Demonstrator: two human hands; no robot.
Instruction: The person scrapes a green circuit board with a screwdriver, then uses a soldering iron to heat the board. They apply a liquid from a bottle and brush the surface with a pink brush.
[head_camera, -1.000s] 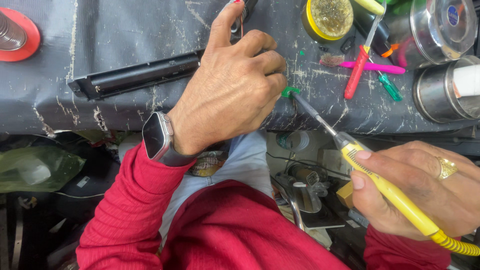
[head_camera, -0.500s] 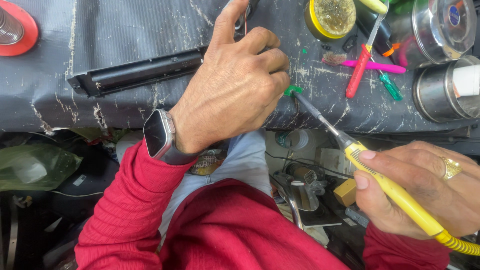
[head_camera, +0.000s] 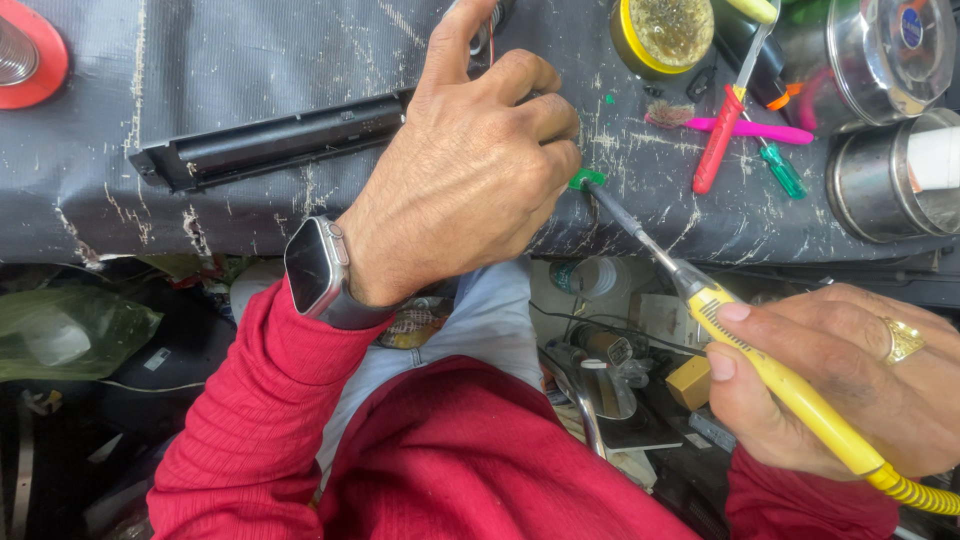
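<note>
Two hands share the work at the near edge of a worn grey bench cover. The left hand lies knuckles-up on the cover with its fingers curled shut, pressing down on a small green piece that peeks out just beside the little finger; its forefinger stretches up toward the far edge, where something thin and red shows, too hidden to name. How much of the green piece lies under the palm cannot be told. The right hand is closed in a pen grip around a yellow-handled soldering iron, whose dark shaft slants up and left so that the tip meets the green piece at the bench edge. Against the pictures from a second and half a second ago, little has changed: the left hand sits in the same place with the same curl, and the iron's tip rests at the same green spot, with the handle only slightly shifted in the grip. That steadiness suggests the tip is being held on the joint rather than moved about. A long black strip-shaped part lies on the cover left of the left hand, apart from it. Farther right lie a yellow tin of flux, a red-handled tool, a pink brush, a small green screwdriver and two round metal tins. A smartwatch sits on the left wrist above a red sleeve.
</note>
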